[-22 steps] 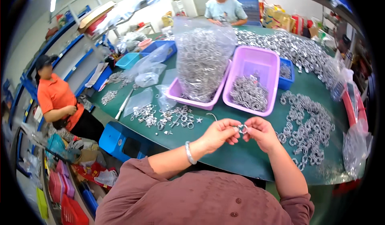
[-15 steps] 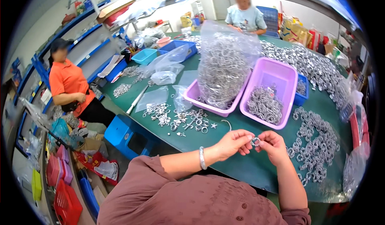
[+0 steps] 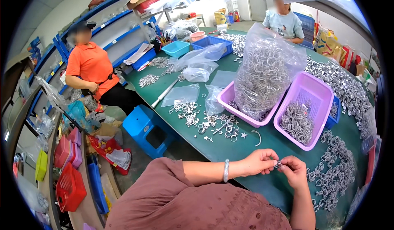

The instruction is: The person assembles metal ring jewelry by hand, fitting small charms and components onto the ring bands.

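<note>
A small silver metal ring [image 3: 278,164] is pinched between my two hands above the table's near edge. My left hand [image 3: 260,163] grips it from one side with thumb and forefinger, a pale bangle [image 3: 226,171] around that wrist. On the other side my right hand [image 3: 294,171] closes thumb and fingertip on the same ring. Many like rings [image 3: 331,168] lie in a loose heap right of my right hand. Beyond my hands stands a purple basket [image 3: 304,107] partly filled with rings. Next to it, another purple basket [image 3: 242,112] carries a large clear bag [image 3: 262,70] packed with rings.
Small metal charms [image 3: 223,127] and a curved strip [image 3: 257,137] lie left of the baskets on the green table [image 3: 197,152]. A blue stool [image 3: 147,127] stands at the left edge. One person in orange [image 3: 91,62] stands left; another in pale blue [image 3: 283,25] is across.
The view has swung left, so the table and baskets sit farther right. Both hands still pinch the ring together. The person in orange has turned slightly.
</note>
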`<state>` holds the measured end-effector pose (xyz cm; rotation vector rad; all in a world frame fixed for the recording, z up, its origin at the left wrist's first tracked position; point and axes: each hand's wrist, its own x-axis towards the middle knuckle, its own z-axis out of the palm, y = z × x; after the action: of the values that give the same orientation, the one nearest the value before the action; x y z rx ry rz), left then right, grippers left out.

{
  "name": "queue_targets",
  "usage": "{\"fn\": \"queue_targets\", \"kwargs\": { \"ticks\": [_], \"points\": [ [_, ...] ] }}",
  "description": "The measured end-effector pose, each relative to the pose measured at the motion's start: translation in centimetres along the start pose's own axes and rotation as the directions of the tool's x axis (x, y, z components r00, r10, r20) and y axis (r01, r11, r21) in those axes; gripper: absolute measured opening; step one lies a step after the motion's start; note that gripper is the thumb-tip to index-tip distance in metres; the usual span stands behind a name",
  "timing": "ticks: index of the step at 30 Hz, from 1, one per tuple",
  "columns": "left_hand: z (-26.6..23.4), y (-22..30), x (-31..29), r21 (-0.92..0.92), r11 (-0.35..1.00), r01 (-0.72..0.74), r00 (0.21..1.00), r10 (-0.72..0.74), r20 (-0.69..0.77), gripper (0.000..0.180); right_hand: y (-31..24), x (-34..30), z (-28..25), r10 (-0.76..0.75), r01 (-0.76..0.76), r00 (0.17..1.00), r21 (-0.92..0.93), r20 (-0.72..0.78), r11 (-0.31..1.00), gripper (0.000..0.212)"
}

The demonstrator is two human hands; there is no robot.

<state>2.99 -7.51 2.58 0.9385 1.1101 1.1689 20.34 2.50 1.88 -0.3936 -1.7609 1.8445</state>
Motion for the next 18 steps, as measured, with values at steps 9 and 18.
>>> {"fn": "queue_targets", "kwargs": {
  "ticks": [9,18],
  "points": [
    [0.2,0.3,-0.3,0.041,0.998,0.044,0.998,-0.042,-0.038,0.022,0.4,-0.3,0.1,-0.172,0.159,0.985,-0.350,-0.008,0.923,0.018],
    [0.4,0.1,0.2,0.059,0.998,0.014,1.000,-0.013,-0.027,0.022,-1.2,-0.1,0.7,-0.267,0.245,0.963,-0.459,0.016,0.854,0.016]
  ]
}}
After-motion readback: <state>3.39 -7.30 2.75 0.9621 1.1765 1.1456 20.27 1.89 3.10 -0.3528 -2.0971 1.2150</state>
